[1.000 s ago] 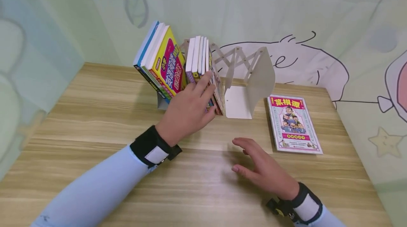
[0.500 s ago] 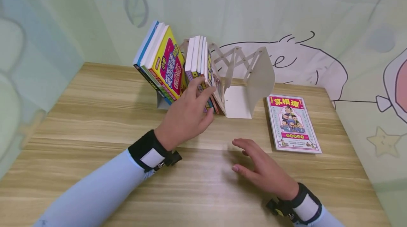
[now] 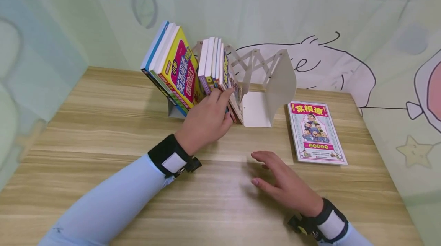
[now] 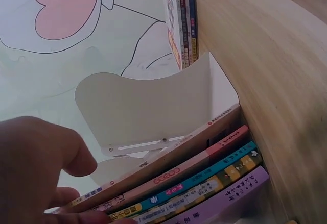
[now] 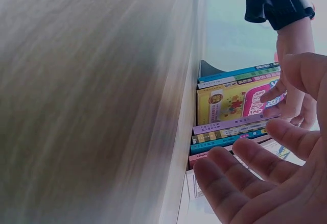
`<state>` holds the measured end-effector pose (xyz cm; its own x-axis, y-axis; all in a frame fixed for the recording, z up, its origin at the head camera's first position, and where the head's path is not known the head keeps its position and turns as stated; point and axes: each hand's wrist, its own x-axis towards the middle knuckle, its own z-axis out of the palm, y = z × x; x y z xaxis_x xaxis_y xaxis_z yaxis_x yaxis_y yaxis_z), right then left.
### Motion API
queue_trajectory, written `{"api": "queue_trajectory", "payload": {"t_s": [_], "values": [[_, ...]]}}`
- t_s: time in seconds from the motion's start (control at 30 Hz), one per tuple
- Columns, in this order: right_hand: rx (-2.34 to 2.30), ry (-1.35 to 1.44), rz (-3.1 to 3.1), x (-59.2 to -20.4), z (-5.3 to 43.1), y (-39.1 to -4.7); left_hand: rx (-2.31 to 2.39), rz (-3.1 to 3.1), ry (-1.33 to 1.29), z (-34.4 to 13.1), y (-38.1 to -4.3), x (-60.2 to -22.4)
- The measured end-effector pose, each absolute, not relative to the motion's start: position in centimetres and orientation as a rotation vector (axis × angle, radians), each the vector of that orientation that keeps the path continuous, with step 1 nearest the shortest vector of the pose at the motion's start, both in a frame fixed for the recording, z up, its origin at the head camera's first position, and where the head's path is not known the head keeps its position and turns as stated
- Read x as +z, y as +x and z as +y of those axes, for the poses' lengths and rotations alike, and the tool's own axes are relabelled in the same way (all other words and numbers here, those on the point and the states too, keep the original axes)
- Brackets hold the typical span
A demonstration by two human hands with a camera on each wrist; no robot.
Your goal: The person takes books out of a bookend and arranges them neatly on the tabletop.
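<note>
1. the left hand point(image 3: 206, 118) reaches forward, palm down, its bent fingers at the slim books point(image 3: 213, 60); whether it pinches any, i cannot tell.
2. the right hand point(image 3: 284, 184) hangs near the tabletop point(image 3: 213, 207), fingers relaxed, thumb well apart from them, gripping nothing.
3. the slim books stand close together in the white bookend point(image 3: 282, 81), just right of a larger yellow book point(image 3: 182, 70).
4. their spines run purple, yellow-brown patterned, teal, pink, then pale brown; the page edges look white.
5. a pink-and-white book point(image 3: 317, 133) lies flat, cover up, right of the bookend.
</note>
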<state>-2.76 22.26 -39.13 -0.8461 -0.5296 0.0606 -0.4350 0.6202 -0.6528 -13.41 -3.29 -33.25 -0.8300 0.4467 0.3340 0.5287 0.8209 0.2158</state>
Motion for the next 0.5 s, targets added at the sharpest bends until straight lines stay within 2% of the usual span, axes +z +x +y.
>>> {"api": "queue_trajectory", "payload": {"t_s": [0.5], "values": [[-1.051, -0.813, 2.675, -39.37, 22.29, -2.79, -0.340, -2.668, -0.755, -3.08, -13.67, -32.74]]}}
